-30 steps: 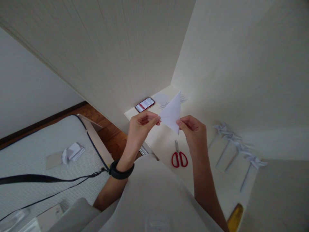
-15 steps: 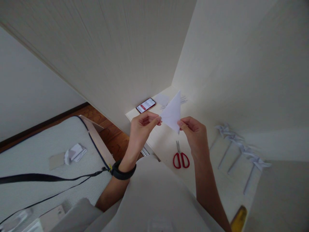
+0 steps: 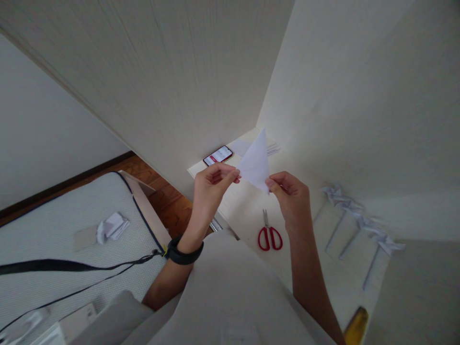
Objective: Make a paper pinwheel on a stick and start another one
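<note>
A white sheet of paper folded into a triangle (image 3: pixel 256 162) is held up above the white tabletop (image 3: pixel 244 211). My left hand (image 3: pixel 214 184) pinches its left corner between thumb and fingers. At the lower right edge, my right hand (image 3: pixel 290 195) grips the paper the same way. Below the paper, scissors with red handles (image 3: pixel 269 235) lie on the tabletop, blades pointing away from me. Behind the triangle, another white piece of paper (image 3: pixel 238 146) and several thin sticks (image 3: pixel 273 149) show in part.
A lit phone (image 3: pixel 218 155) lies near the far left edge. Several paper pinwheels on sticks (image 3: pixel 354 211) line the right side, near a yellow object (image 3: pixel 356 326). To the left, a mattress-like surface (image 3: pixel 43 235) carries crumpled paper (image 3: pixel 114 225) and a black strap (image 3: pixel 64 264).
The folded paper has tilted slightly, its top point shifting up and left. Both hands keep hold of it and have barely moved.
</note>
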{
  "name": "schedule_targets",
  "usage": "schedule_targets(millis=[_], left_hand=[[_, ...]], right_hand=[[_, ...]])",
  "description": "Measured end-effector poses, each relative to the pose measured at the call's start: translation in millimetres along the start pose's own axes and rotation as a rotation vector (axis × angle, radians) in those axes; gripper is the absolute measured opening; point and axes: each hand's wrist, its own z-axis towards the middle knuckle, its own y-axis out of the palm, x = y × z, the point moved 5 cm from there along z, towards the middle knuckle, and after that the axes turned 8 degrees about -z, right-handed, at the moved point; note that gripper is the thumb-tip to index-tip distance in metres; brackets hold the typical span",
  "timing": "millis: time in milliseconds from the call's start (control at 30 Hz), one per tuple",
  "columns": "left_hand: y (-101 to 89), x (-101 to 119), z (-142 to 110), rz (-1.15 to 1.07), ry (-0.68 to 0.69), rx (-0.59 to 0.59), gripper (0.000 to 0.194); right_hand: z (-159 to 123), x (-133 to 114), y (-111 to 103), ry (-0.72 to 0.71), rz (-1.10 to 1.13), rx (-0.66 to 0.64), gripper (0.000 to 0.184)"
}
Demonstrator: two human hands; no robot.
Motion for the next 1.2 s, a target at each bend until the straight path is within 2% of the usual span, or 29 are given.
schedule_targets(millis=[367, 767, 1200], left_hand=[[0.1, -1, 0, 0.002, -0.007, -0.002, 0.015], [-5.1, -5, 1, 0.028, 0.018, 0.047, 0.015], [-4.8, -5, 0, 0.028, 0.018, 0.052, 0.015]], right_hand=[[-1, 2, -1, 0.018, -0.036, 0.025, 0.026], [-3, 10, 2, 0.071, 0.01, -0.069, 0.024], [-4, 9, 3, 0.056, 0.007, -0.062, 0.024]])
